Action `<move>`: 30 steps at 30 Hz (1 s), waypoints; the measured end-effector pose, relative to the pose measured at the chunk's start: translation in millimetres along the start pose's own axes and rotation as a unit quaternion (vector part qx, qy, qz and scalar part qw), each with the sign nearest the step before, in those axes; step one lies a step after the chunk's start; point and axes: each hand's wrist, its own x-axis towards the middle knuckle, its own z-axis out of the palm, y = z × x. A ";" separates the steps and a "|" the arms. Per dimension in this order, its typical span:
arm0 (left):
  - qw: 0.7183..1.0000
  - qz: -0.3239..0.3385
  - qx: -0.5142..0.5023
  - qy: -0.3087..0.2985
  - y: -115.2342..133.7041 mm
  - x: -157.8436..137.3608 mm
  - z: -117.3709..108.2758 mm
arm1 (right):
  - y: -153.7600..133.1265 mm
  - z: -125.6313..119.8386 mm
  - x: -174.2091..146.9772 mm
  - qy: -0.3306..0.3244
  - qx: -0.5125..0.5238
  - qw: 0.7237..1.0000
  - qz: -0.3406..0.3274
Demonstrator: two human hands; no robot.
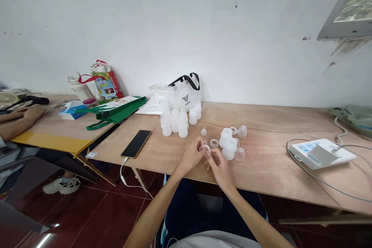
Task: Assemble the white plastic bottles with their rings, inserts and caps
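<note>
My left hand (192,155) is closed around a translucent screw ring (205,148) with a clear bottle nipple at it, just above the table's front edge. My right hand (219,166) pinches the same ring from the other side; its fingertips partly hide the parts. A second nipple (204,131) stands on the table beyond my hands, and a loose ring (214,143) lies close by. To the right, frosted white baby bottles (229,148) stand together. Clear dome caps (240,154) and another ring (233,130) are around them.
More frosted bottles (174,121) stand at the left, before a white bag (186,95). A phone (136,144) on a cable lies near the left edge. At right is a white power strip (321,154) with cords. Another person's hands (33,114) rest on the neighbouring table.
</note>
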 end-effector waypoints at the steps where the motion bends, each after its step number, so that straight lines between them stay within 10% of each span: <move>1: 1.000 0.000 0.006 -0.003 1.4 -0.8 -2.2 | 1.1 0.2 0.9 0.000 0.016 1.000 0.009; 30: 0.974 -0.038 -0.178 -0.136 2.0 0.3 -35.0 | 8.2 2.2 3.7 0.028 0.056 0.998 0.030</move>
